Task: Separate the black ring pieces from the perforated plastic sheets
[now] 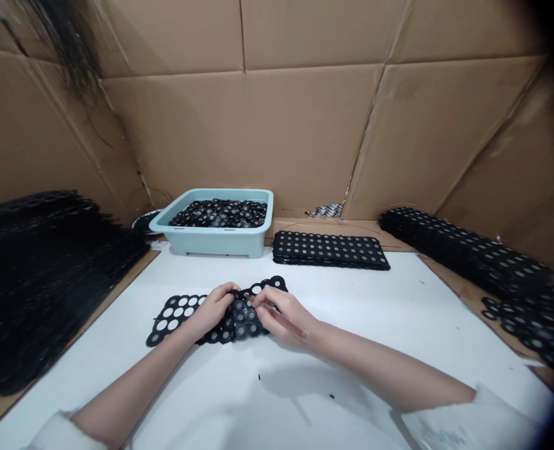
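Note:
In the middle of the white tabletop lies a black sheet of joined rings. Its left part has open holes with white showing through, while grey discs fill holes near the centre. My left hand is closed on the sheet's far edge, fingers bent over it. Held like a pen in my right hand is a slim tool with a clear reddish handle. Its tip is hidden among my fingers, close to the discs just right of my left fingertips.
A light blue basin heaped with small black round pieces stands at the back. Right of it lie stacked black sheets with pale discs. More sheets line the right edge. A tall black pile fills the left. Cardboard walls enclose the table.

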Demonstrator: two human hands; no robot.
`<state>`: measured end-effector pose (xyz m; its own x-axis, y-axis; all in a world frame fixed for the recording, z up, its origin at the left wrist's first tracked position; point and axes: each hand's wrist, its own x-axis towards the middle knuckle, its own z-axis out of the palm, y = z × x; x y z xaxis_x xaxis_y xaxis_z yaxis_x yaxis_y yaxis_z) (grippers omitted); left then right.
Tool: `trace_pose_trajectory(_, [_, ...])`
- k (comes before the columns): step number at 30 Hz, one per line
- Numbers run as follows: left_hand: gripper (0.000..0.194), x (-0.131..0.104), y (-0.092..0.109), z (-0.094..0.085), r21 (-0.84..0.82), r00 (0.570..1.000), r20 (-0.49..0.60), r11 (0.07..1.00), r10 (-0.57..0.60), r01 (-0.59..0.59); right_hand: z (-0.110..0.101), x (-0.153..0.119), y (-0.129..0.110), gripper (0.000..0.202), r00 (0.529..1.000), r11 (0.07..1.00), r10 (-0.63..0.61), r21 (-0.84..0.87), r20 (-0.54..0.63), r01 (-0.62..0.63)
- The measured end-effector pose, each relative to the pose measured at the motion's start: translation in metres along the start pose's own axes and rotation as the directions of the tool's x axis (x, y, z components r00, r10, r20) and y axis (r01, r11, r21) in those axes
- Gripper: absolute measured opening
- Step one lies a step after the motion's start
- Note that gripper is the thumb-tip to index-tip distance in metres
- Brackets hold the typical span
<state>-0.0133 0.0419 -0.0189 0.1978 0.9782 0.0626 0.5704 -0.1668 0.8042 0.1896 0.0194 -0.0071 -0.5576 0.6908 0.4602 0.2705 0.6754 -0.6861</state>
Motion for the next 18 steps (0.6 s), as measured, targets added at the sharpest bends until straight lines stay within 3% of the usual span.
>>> trace_pose_trajectory(5, [0.019, -0.001, 0.005, -0.001, -0.007, 0.997, 0.062, 0.999, 0.037, -0.037, 0.015, 0.013, 0.015, 0.009, 0.992, 0.979, 0.124, 0.165, -0.022, -0.119])
trace_pose_trajectory(12, [0.018, -0.006, 0.013, -0.003, 0.136, 0.996, 0.033, 0.987, 0.085, -0.089, 0.017, 0.005, 0.021, 0.012, 0.997, 0.976, 0.078, 0.204, 0.001, -0.076])
trace_pose_trajectory(18, [0.020, -0.008, 0.013, -0.005, 0.226, 0.985, 0.042, 0.958, 0.169, -0.174, 0.019, 0.010, 0.030, 0.010, 0.994, 0.998, 0.059, 0.037, -0.091, -0.056])
